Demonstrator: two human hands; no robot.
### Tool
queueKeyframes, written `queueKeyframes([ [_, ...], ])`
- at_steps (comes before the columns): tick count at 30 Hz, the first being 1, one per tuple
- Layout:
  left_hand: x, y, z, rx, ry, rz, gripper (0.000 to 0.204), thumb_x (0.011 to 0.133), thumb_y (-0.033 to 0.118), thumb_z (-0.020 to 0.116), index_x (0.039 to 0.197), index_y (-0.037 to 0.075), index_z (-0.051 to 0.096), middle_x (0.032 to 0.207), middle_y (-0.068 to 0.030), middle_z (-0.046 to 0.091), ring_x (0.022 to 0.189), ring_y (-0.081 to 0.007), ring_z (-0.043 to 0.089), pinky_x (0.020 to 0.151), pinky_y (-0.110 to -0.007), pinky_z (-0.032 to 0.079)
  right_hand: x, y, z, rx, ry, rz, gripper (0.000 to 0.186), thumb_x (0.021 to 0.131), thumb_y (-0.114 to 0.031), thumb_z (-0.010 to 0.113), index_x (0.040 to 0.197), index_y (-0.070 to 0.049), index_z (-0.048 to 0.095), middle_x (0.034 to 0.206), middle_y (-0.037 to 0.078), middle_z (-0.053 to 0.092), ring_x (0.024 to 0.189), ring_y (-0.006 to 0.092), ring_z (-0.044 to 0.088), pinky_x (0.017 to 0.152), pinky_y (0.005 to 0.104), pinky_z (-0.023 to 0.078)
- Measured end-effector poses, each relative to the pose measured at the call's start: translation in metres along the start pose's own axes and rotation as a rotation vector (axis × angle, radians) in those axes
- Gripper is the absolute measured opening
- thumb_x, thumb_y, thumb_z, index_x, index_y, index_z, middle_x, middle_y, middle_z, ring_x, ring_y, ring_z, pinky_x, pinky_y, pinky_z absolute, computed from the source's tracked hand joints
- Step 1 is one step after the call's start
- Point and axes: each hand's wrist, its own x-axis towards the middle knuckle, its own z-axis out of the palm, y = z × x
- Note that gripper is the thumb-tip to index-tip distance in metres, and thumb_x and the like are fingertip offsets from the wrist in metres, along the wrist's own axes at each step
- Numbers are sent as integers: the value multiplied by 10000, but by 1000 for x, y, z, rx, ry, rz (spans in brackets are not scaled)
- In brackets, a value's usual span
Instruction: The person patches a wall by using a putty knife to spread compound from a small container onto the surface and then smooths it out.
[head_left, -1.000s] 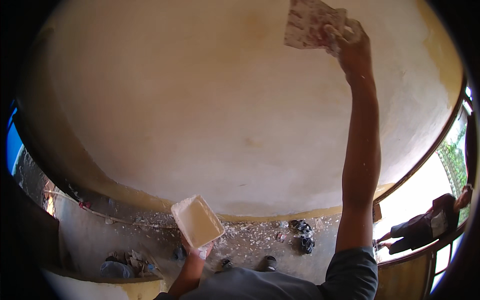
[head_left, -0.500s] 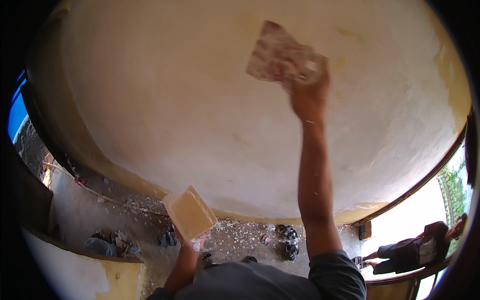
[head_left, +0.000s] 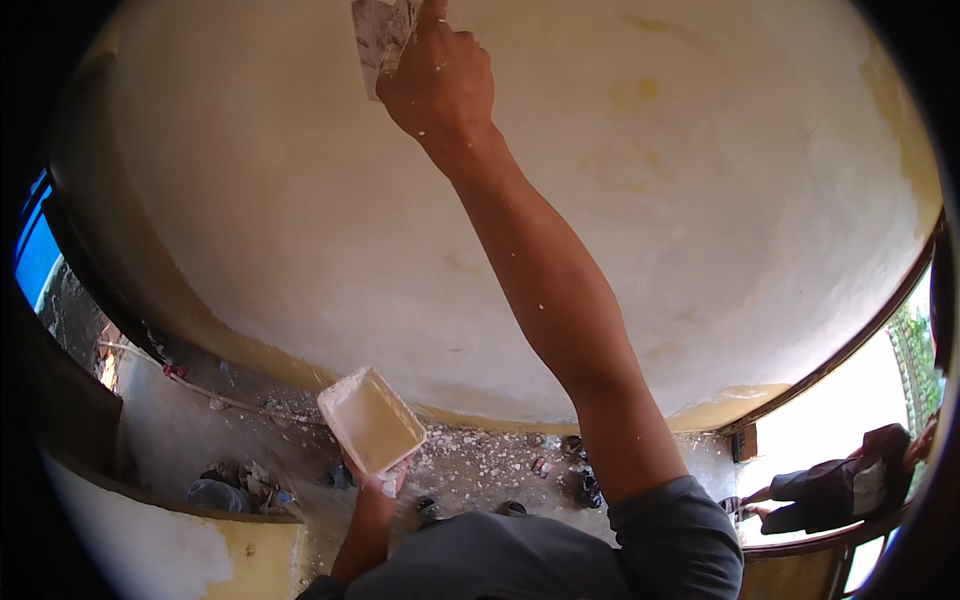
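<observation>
My right hand [head_left: 440, 85] is raised high against the wall [head_left: 300, 220], its fingers closed round a flat scraper [head_left: 375, 45]. White and reddish-brown smears cover the scraper's blade, and its far part is cut off by the picture's top edge. White specks dot my right forearm. Low and to the left, my left hand [head_left: 385, 478] grips a rectangular tub [head_left: 345, 425] from beneath. Pale, cream-coloured paste coats the tub's rim and inside. The wall carries a whitish, patchy coat with yellow areas showing through.
White crumbs litter the floor [head_left: 470, 465] along the wall's foot. Black plastic bags [head_left: 588, 488] lie there, and a debris pile [head_left: 235, 490] sits behind a low wall [head_left: 190, 550] at left. Another person [head_left: 850, 480] is by the bright opening at right.
My right hand has swept left and upward across the wall with the scraper. The tub in my left hand has shifted slightly left and tipped, showing more of its inside.
</observation>
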Motion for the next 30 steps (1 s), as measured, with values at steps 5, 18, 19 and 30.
queueKeyframes([
  [5,4,-7,2,-13,-40,-1,683,861,600,491,1389,173,409,1258,-92,568,1108,-296,594,778,-480,567,-17,72,-51,-72,295,195,565,738,-318,715,1147,13,510,890,263,663,874,465,634,775,465,512],
  [18,7,-6,-9,-11,33,-10,638,861,630,466,1341,209,455,1197,-60,588,1007,-311,618,655,-482,549,-17,168,-180,106,714,-199,295,861,-53,632,1131,27,545,1065,152,635,861,196,650,705,292,565],
  [19,4,-1,-7,-15,100,1,638,862,630,464,1341,207,455,1196,-62,588,1006,-313,619,651,-484,549,4,84,-141,725,474,-32,364,818,-140,666,1110,48,557,1062,192,640,846,255,664,740,339,555],
  [30,5,-14,18,-73,234,-36,638,873,625,448,1341,192,454,1194,-74,591,1007,-322,622,652,-511,552,33,106,-125,-85,536,169,483,740,-245,710,1082,64,564,1035,239,636,872,338,649,786,394,524],
])
